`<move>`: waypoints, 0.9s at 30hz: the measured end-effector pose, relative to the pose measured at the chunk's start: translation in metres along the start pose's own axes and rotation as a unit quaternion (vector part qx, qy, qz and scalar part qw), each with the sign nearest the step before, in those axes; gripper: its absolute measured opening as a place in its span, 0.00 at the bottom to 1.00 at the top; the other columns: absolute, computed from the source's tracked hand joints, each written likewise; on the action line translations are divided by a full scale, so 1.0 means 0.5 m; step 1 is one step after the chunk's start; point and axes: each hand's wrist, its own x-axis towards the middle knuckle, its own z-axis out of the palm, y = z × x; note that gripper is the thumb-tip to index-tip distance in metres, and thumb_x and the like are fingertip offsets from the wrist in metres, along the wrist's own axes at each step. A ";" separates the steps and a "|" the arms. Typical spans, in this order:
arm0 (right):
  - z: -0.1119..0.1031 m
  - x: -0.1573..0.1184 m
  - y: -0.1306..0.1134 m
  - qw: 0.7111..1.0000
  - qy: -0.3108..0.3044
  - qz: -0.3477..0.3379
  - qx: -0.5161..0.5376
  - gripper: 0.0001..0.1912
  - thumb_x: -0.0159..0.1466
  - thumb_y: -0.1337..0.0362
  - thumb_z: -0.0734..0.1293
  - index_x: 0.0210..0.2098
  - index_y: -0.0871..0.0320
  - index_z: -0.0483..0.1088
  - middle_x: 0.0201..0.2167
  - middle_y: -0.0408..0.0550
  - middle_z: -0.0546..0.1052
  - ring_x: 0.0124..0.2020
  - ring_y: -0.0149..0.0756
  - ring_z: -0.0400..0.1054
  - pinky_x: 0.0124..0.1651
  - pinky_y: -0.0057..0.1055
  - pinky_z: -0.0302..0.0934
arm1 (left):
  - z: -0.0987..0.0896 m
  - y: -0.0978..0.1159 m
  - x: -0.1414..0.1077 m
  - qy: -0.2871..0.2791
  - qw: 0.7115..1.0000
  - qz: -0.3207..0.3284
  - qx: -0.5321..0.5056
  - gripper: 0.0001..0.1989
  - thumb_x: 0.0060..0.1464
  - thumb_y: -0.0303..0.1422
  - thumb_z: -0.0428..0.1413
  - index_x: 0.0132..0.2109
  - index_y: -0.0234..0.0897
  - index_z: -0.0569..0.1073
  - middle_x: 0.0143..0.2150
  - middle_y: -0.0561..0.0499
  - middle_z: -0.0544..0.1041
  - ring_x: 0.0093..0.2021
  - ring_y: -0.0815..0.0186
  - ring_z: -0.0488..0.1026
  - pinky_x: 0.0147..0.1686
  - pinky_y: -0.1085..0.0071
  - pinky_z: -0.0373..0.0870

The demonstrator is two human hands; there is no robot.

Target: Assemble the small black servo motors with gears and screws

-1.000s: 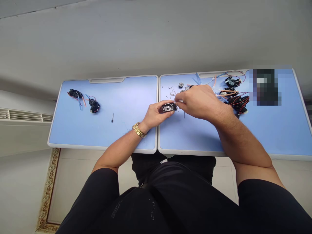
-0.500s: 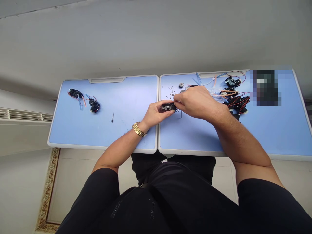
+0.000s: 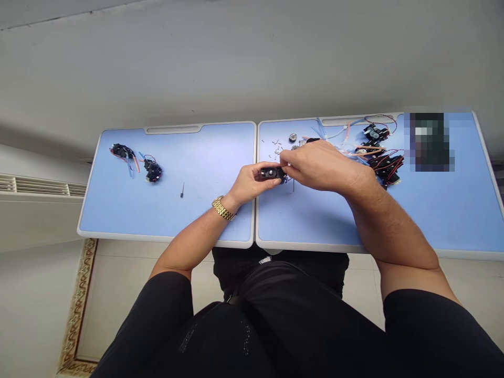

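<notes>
Since the earlier frame, the black plastic housing (image 3: 271, 172) has turned level and the right hand (image 3: 323, 166) has closed in. The left hand's (image 3: 249, 182) fingers curl around the housing, held centrally above the blue tabletop (image 3: 205, 157). Right fingertips (image 3: 287, 166) pinch at its right edge; the pinched part is hidden. Small metal screws (image 3: 276, 150) lie scattered above; wired black assemblies (image 3: 386, 168) sit upper right.

The left hand (image 3: 249, 184) has tilted the black plastic housing (image 3: 272, 172) flatter; the right hand (image 3: 321, 168) has shifted slightly closer.
</notes>
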 end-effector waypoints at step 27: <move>0.007 0.006 0.000 1.000 0.016 0.004 0.009 0.19 0.77 0.62 0.57 0.55 0.58 0.79 0.41 0.58 0.85 0.40 0.48 0.76 0.39 0.39 0.46 | -0.004 -0.003 0.002 0.007 1.000 0.014 0.023 0.30 0.51 0.45 0.79 0.57 0.36 0.85 0.51 0.42 0.89 0.50 0.59 0.87 0.60 0.58 0.84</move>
